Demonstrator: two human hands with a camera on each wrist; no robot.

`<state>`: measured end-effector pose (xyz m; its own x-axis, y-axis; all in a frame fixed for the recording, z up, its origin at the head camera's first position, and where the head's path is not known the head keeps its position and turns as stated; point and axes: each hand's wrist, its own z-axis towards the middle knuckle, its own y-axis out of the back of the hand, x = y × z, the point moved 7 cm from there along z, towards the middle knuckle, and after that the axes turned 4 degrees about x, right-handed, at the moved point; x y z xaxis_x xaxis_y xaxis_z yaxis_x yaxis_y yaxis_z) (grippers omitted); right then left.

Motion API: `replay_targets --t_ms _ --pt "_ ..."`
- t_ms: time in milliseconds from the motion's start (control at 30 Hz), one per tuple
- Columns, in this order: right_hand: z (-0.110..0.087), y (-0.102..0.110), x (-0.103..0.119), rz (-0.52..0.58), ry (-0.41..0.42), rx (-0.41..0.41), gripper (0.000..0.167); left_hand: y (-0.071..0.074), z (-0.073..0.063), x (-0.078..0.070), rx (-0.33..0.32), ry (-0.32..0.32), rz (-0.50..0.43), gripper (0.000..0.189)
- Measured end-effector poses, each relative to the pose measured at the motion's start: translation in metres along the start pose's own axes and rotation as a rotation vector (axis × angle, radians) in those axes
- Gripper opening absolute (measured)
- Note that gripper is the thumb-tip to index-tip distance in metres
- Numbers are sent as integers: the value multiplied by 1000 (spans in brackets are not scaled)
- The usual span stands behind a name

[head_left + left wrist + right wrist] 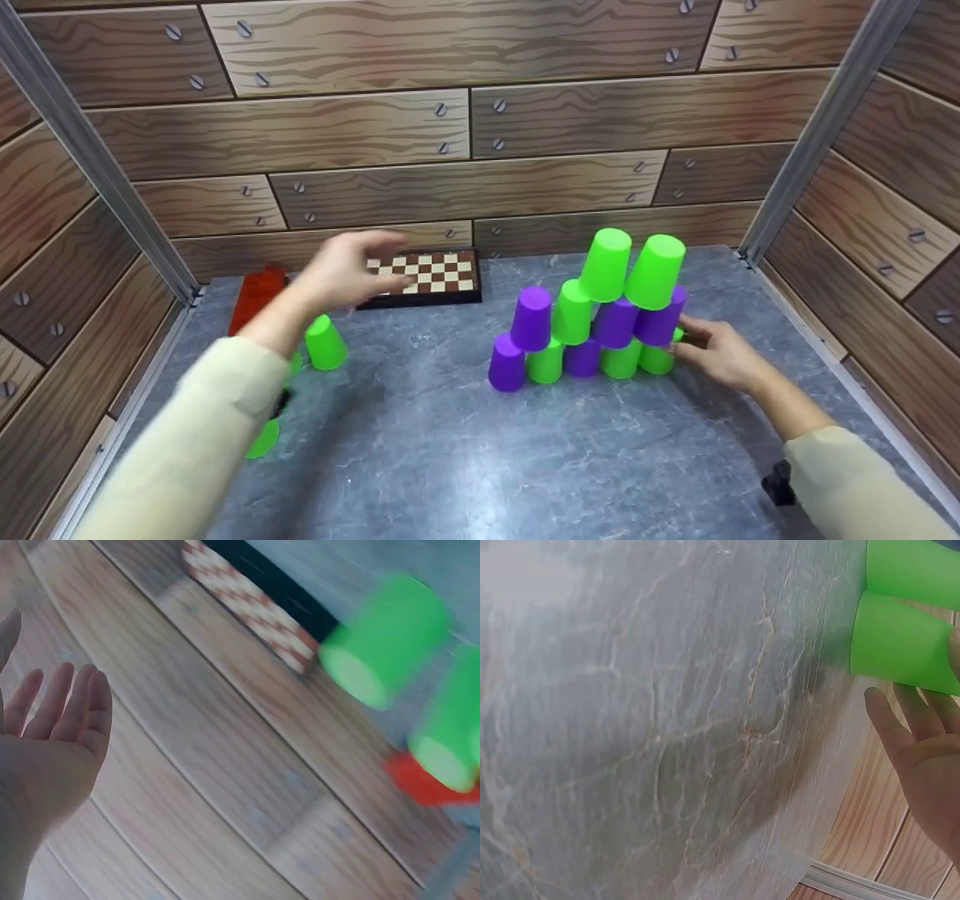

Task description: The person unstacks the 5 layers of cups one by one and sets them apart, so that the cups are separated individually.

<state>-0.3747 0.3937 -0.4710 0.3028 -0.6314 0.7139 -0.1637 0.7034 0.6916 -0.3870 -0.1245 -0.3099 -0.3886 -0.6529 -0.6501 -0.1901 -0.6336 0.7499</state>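
A stepped stack of upside-down cups stands right of centre, mixing purple cups [534,319] and green cups [606,266] in three tiers, with two green ones on top. My right hand [720,356] is at the lower right end, thumb and fingers on either side of the end green cup [657,359]. The right wrist view shows that green cup [904,641] against the right hand [937,765]. Raised over the table at left, my left hand [349,270] holds nothing, its fingers spread apart. In the left wrist view the left hand [56,742] is likewise bare.
A checkered board [431,276] lies at the back wall. Near the left arm stands a loose green cup [326,343]; another green cup [262,439] is partly hidden by the sleeve. Behind them lies a red object [256,296]. Wood-patterned walls enclose the grey table [450,465].
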Motion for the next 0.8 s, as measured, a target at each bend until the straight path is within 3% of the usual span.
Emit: replay_targets --t_ms 167,333,533,800 --pt "1 -1 0 -14 -7 -2 60 -41 38 -58 5 -139 -119 68" --pt "1 0 0 -24 -9 -4 60 -83 72 -102 -21 -187 -260 70" --pt "1 2 1 -29 -7 5 60 -132 96 -128 -66 -134 -409 73" --pt "-2 -2 -1 16 -23 -9 59 -164 107 -150 -99 -188 -328 67"
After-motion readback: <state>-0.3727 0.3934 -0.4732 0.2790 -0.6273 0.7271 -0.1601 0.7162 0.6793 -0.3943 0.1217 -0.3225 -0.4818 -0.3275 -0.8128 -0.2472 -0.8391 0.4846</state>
